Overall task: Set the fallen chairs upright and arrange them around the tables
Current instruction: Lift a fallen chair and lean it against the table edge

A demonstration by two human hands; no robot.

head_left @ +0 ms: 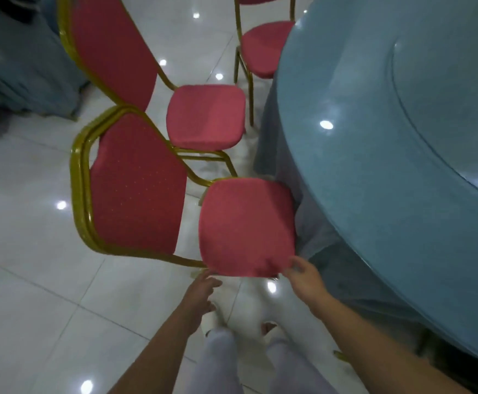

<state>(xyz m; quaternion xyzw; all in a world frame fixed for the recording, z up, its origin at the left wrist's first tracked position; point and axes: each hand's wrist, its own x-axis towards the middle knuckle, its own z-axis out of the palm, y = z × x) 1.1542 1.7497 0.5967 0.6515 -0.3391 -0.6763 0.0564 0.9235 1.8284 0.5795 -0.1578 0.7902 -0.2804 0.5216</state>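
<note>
Both my bare arms reach forward and down, forearms rising from the bottom edge and drawing closer toward the hands. My left hand [202, 288] is held low, palm turned inward, its fingers [213, 281] stretched loosely ahead. My right hand [303, 275] sits slightly higher and apart from the left, thumb [299, 260] lifted clear of loosely curved fingers, edges softened by blur. Between the forearms, my legs [222, 362] in pale trousers stand close together, feet [270, 329] side by side.

Upright red, gold-framed near chair [246, 226], second chair [206, 116] and third chair [263, 48] beside blue-clothed round table [374, 143]
</note>
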